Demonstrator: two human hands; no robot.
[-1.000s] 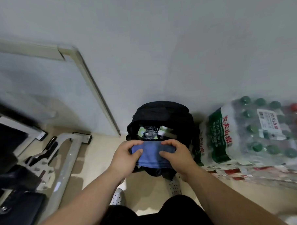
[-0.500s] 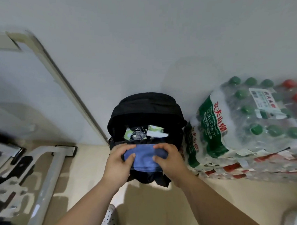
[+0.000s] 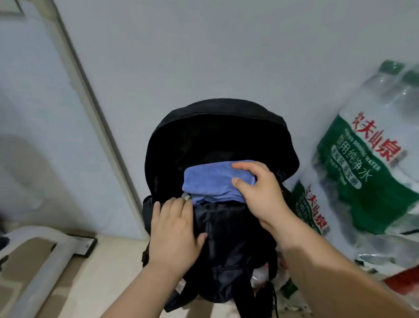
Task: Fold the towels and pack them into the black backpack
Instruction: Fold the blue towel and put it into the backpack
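**Blue towel** (image 3: 209,180) — folded, lying across the mouth of the black backpack (image 3: 217,134). Its long axis runs left to right. The far edge reaches over the dark opening and the near edge rests on the front rim. It is partly in, not yet pushed down.

**Black backpack:** upright against the wall (image 3: 223,50), top flap thrown back, with a pack of water bottles (image 3: 362,166) just beside it on my right.

**My right hand** (image 3: 260,192): on the towel's right end, fingers curled over the top and thumb against the near face, pinching the cloth.

**My left hand** (image 3: 175,227): fingers nearly straight, laid flat on the backpack's front panel. The fingertips are at the rim, beside the towel's lower left corner. It holds nothing.

**Relation that counts:** the towel stretches leftward from my right hand, and the opening lies beyond and below it. My right hand is the nearer one, already on the cloth.

**Judgement:** the coming move is probably a push away and downward, across the towel's short side, while my left hand holds the front panel steady.

**Risk:** the unheld left end may snag on the rim or come unfolded.
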